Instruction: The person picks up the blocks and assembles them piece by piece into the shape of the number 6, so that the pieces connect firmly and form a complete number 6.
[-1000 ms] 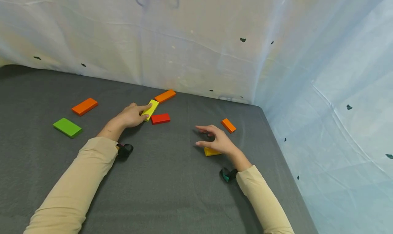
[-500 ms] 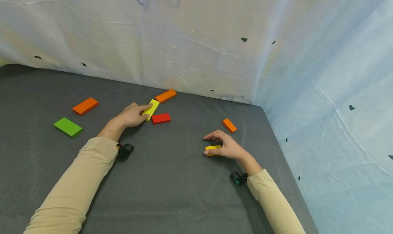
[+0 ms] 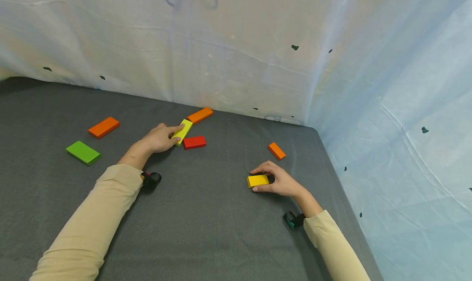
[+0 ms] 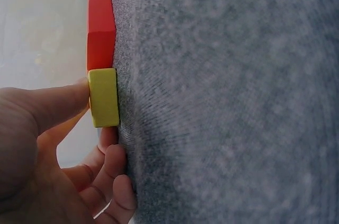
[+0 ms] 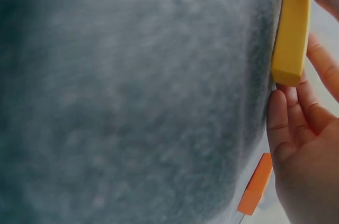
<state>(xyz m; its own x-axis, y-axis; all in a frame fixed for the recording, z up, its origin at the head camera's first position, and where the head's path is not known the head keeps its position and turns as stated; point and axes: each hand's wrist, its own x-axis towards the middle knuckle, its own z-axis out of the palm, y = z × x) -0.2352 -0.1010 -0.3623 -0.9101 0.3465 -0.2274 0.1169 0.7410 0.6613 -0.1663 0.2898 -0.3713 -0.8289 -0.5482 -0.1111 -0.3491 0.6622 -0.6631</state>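
Note:
My left hand (image 3: 158, 138) pinches a flat lemon-yellow block (image 3: 184, 130) between thumb and fingers. The same yellow block (image 4: 104, 98) shows end-on in the left wrist view, right by a red block (image 4: 100, 28). In the head view that red block (image 3: 194, 142) lies just right of the yellow one, and an orange block (image 3: 200, 115) adjoins its far end. On the right, my right hand (image 3: 279, 180) has its thumb on the near side and its fingers on the far side of a golden-yellow block (image 3: 258, 181). In the right wrist view the thumb overlaps this golden-yellow block (image 5: 291, 33).
A small orange block (image 3: 276, 151) lies beyond my right hand. Off to the left rest another orange block (image 3: 104, 128) and a green block (image 3: 83, 152). The dark grey cloth surface (image 3: 199, 223) ends at a pale plastic sheet (image 3: 236, 55) behind and to the right.
My right hand has moved back and rightward, and its thumb and fingers have come around the golden-yellow block it partly covered before. The left hand has stayed on its block.

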